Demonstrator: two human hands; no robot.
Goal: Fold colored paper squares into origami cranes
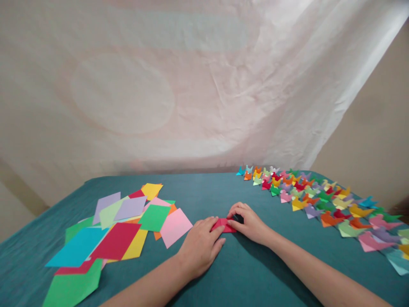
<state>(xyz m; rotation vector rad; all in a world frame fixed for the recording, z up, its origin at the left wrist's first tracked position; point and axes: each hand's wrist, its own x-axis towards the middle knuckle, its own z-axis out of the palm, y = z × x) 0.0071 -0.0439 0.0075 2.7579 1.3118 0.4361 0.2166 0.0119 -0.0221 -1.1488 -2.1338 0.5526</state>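
Note:
A small folded piece of red paper (227, 226) lies on the teal cloth in front of me, between my two hands. My left hand (203, 243) rests palm down and holds its left side, the fingertips on top and the thumb along the near edge. At the right side my right hand (247, 221) is curled, with thumb and forefinger closed on the paper's edge. A dark patch (238, 218) shows inside the curl of that hand; whether it is an object or a shadow I cannot tell. Part of the paper is hidden under the fingers.
Loose sheets of coloured paper, among them a red sheet (117, 241) and a pink sheet (176, 227), overlap to the left. Several rows of folded paper birds (298, 204) stand along the right. A pale curtain (191, 94) hangs behind the table (198, 192).

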